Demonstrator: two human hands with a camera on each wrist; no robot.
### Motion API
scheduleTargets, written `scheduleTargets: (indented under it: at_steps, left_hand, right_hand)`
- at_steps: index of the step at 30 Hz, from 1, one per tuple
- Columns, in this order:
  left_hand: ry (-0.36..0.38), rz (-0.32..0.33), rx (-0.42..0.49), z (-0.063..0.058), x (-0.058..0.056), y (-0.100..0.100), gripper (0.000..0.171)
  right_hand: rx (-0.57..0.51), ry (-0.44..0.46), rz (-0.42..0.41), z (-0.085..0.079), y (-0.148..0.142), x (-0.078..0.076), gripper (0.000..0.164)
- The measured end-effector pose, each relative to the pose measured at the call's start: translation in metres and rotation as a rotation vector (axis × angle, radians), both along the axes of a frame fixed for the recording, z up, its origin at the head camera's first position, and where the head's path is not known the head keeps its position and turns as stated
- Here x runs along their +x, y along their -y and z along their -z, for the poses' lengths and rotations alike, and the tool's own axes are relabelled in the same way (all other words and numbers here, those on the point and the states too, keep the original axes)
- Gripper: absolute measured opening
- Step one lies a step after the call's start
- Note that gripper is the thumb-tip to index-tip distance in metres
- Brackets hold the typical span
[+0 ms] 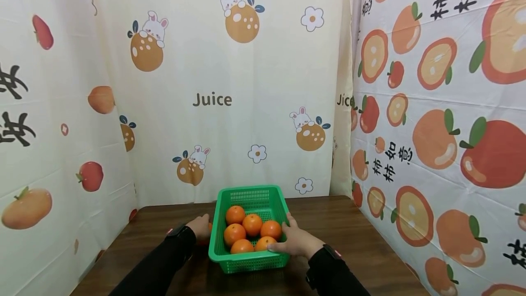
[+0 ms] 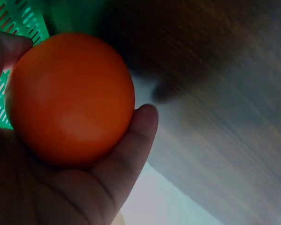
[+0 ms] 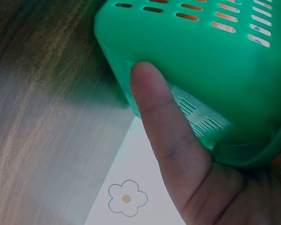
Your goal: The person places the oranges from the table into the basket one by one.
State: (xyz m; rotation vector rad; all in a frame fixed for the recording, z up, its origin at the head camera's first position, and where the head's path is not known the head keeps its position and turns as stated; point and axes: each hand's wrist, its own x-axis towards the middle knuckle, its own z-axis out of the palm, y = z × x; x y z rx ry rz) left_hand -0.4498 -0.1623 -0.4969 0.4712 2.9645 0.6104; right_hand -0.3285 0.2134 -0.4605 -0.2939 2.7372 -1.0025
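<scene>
A green plastic basket (image 1: 255,264) stands on the table with several oranges (image 1: 252,224) inside. Left of it, my left hand (image 1: 200,227) holds another orange (image 2: 72,101), cupped between thumb and fingers; the head view shows only a sliver of this fruit. My right hand (image 1: 300,240) grips the basket's right side near its front corner. In the right wrist view, one straight finger (image 3: 161,112) of that hand lies along the outer wall, and the rim runs in towards the palm. The hand's remaining fingers are hidden there.
The dark brown wooden table (image 1: 328,218) spreads out on both sides of the basket. Behind it hangs a cream curtain (image 1: 267,81) printed with rabbits and fruit. Fruit-patterned cloth (image 1: 444,104) hangs close along the right edge, and more cloth hangs at left.
</scene>
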Motion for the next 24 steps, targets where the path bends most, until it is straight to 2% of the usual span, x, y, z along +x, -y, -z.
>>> scheduleTargets:
  at_steps: [9, 15, 19, 24]
  left_hand:
    - [-0.053, 0.002, 0.034, -0.002, 0.005, 0.004, 0.040]
    - [-0.077, 0.001, -0.008, 0.000, 0.009, 0.001, 0.021]
    - [-0.050, -0.006, -0.010, -0.003, 0.015, -0.002, 0.027]
    - [0.020, -0.005, 0.083, -0.007, 0.020, -0.004, 0.043]
  right_hand:
    - [0.018, -0.017, 0.009, -0.007, -0.001, 0.000, 0.109]
    - [0.027, -0.019, 0.006, -0.007, -0.003, 0.001, 0.109]
    - [0.027, -0.020, 0.004, -0.005, -0.002, 0.001, 0.108]
    - [0.023, -0.020, -0.002, -0.005, -0.001, 0.002, 0.107]
